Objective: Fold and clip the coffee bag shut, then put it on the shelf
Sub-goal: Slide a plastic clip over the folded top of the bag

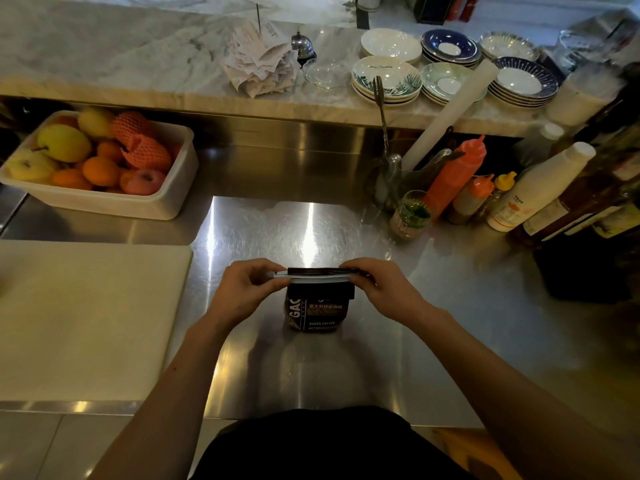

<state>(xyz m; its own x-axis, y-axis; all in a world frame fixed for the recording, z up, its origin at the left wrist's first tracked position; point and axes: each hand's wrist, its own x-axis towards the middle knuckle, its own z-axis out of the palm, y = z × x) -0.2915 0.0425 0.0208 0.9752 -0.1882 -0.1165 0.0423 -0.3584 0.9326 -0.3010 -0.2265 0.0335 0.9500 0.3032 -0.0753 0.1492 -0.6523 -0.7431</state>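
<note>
A dark brown coffee bag (317, 311) with white lettering stands upright on the steel counter (433, 323), in the middle, close to me. Its top is folded down flat. A long white clip (313, 276) lies along that fold, with a dark strip of bag above it. My left hand (246, 289) pinches the clip's left end and the fold. My right hand (377, 289) pinches the right end. Both sets of fingers are closed on the bag top.
A white cutting board (86, 317) lies to the left. A white tub of fruit (100, 202) sits at the back left. Sauce bottles (457, 178) and a small glass (410, 216) crowd the right. A raised marble ledge (138, 64) holds stacked plates (388, 81) and receipts (263, 60).
</note>
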